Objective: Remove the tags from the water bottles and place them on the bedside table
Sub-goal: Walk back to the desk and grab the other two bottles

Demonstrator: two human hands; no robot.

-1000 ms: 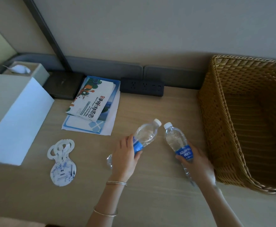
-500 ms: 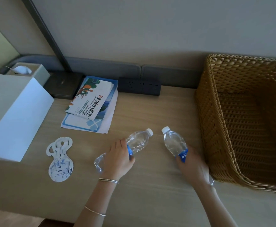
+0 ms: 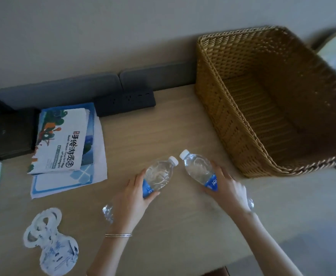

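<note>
Left bottle [image 3: 159,174], right bottle [image 3: 198,170]: your left hand [image 3: 131,198] and right hand [image 3: 227,192] are gripping one each, lowering them onto the tabletop [image 3: 163,126]. Tags [image 3: 49,244], lower left: lying off already.

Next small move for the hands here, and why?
Probably stand both upright and let go. The left hand grips the left bottle, the right hand the right bottle, neither upright, necks bare; the tags already lie on the table.

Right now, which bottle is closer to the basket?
The right bottle, held by the right hand, label reading AQU. The left bottle, in the left hand, lies farther from the basket.
</note>
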